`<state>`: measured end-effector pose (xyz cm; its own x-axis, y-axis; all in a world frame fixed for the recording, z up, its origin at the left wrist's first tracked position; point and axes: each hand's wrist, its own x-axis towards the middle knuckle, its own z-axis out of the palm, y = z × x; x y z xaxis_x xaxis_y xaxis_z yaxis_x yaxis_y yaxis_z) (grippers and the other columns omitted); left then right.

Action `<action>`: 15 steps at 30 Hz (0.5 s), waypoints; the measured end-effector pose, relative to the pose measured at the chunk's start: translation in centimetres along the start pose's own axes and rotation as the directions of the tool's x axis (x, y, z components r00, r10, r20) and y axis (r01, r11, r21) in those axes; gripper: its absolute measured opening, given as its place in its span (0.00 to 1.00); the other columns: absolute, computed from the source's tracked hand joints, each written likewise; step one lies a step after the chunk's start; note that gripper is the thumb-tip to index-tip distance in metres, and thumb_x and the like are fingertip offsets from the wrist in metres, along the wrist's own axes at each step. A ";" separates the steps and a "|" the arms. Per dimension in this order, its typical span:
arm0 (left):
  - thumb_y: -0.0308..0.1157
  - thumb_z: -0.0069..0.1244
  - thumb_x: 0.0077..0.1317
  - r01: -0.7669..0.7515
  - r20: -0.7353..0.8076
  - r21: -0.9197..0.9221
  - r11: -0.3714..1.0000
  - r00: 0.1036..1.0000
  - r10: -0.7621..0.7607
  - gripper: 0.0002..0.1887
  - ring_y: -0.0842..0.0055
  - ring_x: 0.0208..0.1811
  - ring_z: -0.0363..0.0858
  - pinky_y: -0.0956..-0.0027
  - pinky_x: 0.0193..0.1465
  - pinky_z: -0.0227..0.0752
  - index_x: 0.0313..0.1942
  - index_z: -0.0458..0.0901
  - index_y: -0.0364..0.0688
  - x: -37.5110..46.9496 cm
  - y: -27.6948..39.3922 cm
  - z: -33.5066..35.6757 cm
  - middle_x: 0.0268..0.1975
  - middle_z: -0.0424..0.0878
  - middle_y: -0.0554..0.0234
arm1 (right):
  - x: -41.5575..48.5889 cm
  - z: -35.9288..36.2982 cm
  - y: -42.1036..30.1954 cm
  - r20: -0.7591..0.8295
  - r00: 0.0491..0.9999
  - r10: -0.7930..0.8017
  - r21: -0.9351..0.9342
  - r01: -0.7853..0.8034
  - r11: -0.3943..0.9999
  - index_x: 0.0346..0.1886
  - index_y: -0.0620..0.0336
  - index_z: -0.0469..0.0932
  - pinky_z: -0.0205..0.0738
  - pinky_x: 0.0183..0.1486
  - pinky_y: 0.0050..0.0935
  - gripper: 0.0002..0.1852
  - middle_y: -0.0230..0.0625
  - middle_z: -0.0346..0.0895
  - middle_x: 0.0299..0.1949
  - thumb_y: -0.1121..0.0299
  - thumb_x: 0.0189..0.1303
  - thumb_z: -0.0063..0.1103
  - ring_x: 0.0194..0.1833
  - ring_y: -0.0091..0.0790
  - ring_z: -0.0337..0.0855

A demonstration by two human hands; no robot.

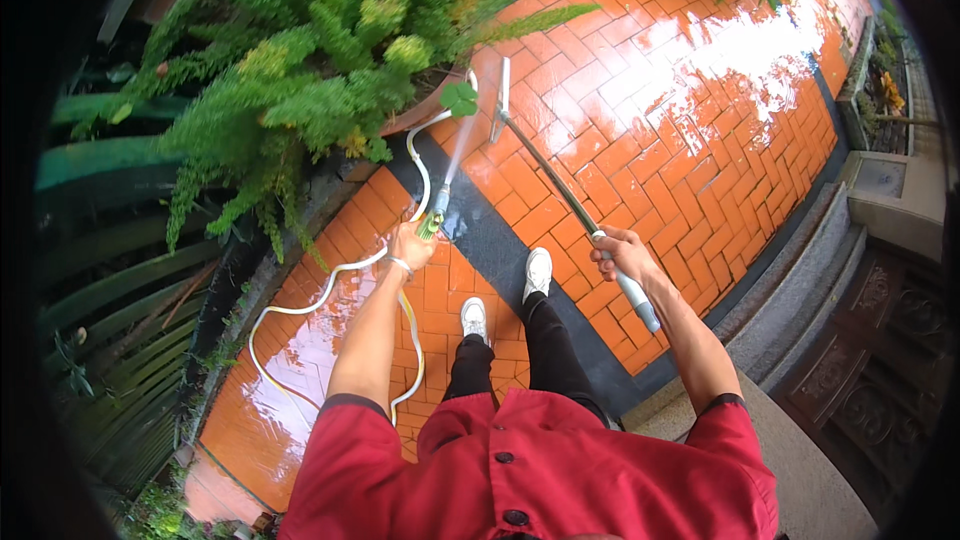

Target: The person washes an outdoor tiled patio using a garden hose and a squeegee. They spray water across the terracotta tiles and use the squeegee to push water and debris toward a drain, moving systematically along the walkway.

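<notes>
My left hand (412,245) grips a green and grey hose spray nozzle (441,202), and water jets forward from its tip onto the tiles. From the nozzle a white garden hose (330,281) runs in loose loops over the ground; another stretch curves up beside the fern's pot. My right hand (626,253) is closed around the grey grip of a long metal pole (551,174). A flat, narrow head (502,94), like that of a floor squeegee, sits at the pole's far end, close to the water spray. Its underside is hidden.
Wet orange brick paving (660,172) reflects bright light, crossed by a dark stone band (491,221). A large potted fern (322,52) leans over the left side, above a slatted fence (127,330). Stone steps (810,285) and a carved dark door (855,360) stand right.
</notes>
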<state>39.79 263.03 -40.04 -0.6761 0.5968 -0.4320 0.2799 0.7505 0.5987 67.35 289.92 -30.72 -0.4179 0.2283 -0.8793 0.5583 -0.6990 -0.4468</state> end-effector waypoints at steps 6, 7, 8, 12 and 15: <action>0.32 0.52 0.55 0.071 0.016 0.073 0.995 0.997 -0.072 0.08 0.63 0.26 0.84 0.59 0.33 0.76 0.30 0.82 0.37 3.5 5.2 3.1 0.21 0.81 0.50 | 0.9 -4.8 -2.7 -0.023 0.999 -0.026 0.143 0.029 0.989 0.63 0.61 0.66 0.60 0.15 0.19 0.21 0.30 0.68 0.24 0.72 0.68 0.46 0.16 0.17 0.63; 0.35 0.53 0.53 0.118 0.028 0.085 0.989 0.992 -0.121 0.10 0.55 0.31 0.83 0.55 0.37 0.75 0.30 0.83 0.37 4.1 6.3 3.6 0.26 0.82 0.45 | 1.2 -5.4 -3.0 -0.020 0.999 -0.027 0.181 0.030 0.983 0.65 0.60 0.64 0.60 0.15 0.18 0.22 0.30 0.68 0.24 0.72 0.68 0.46 0.16 0.17 0.62; 0.37 0.55 0.52 0.038 -0.020 0.172 0.984 0.999 -0.035 0.12 0.47 0.36 0.82 0.52 0.41 0.75 0.30 0.83 0.38 4.8 7.5 4.2 0.30 0.83 0.40 | 1.6 -5.9 -3.2 -0.011 0.999 -0.039 0.207 0.040 0.977 0.64 0.59 0.65 0.60 0.15 0.18 0.21 0.30 0.67 0.24 0.72 0.68 0.46 0.16 0.17 0.62; 0.38 0.54 0.53 0.078 -0.107 0.191 0.978 0.993 -0.058 0.11 0.47 0.39 0.82 0.51 0.44 0.76 0.32 0.84 0.41 7.9 11.5 5.8 0.32 0.83 0.39 | 3.1 -7.1 -4.0 0.028 0.999 -0.042 0.307 0.031 0.951 0.60 0.57 0.67 0.59 0.15 0.19 0.18 0.29 0.67 0.23 0.72 0.67 0.47 0.16 0.17 0.61; 0.36 0.54 0.53 0.091 -0.140 0.244 0.965 0.989 -0.058 0.11 0.48 0.37 0.82 0.50 0.42 0.76 0.33 0.84 0.40 10.1 14.0 6.3 0.32 0.84 0.43 | 4.6 -7.3 -4.8 0.044 0.998 -0.047 0.367 0.028 0.930 0.56 0.56 0.69 0.57 0.15 0.18 0.15 0.29 0.67 0.23 0.72 0.68 0.49 0.16 0.17 0.61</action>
<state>41.16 281.33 -40.29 -0.7798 0.5066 -0.3678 0.3749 0.8484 0.3737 67.96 299.22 -33.82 -0.4747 0.2314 -0.8492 0.2442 -0.8923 -0.3797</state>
